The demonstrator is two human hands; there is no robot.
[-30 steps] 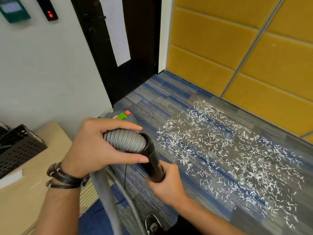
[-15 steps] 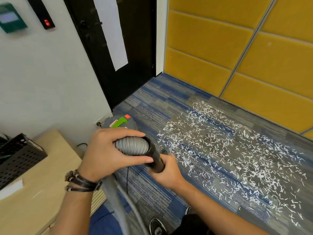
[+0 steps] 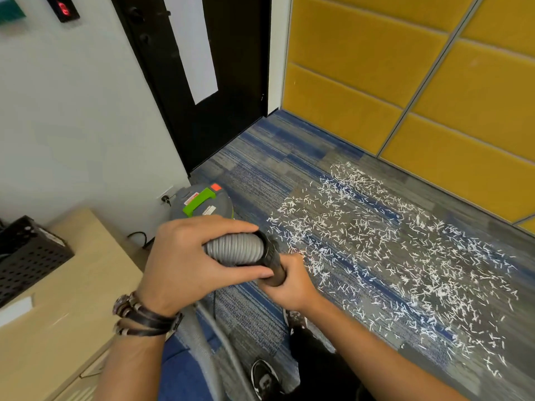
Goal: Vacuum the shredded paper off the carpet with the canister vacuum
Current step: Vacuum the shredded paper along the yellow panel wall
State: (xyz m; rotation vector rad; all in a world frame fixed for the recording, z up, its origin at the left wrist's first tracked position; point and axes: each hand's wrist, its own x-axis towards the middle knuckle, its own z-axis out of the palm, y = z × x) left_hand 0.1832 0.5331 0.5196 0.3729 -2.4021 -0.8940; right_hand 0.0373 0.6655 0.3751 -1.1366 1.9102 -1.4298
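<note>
My left hand (image 3: 185,261) grips the grey ribbed vacuum hose (image 3: 234,248) just behind its black cuff. Around the black tube end (image 3: 275,270) that sticks out of the cuff, my right hand (image 3: 292,287) is wrapped. The hose runs down between my arms toward the bottom of the frame. A grey canister vacuum (image 3: 202,202) with a green handle stands on the carpet by the wall, just beyond my left hand. White shredded paper (image 3: 390,256) lies scattered across the blue-grey carpet (image 3: 260,169) to the right of my hands.
A light wooden desk (image 3: 58,314) with a black mesh tray (image 3: 26,256) is on my left. A black door (image 3: 208,82) stands ahead, and yellow padded wall panels (image 3: 405,96) line the right side. My shoe (image 3: 265,380) is below the hose.
Both hands keep their hold on the hose and tube. The view has shifted, so the canister shows more fully beyond my left hand, and my hands sit a little further from me.
</note>
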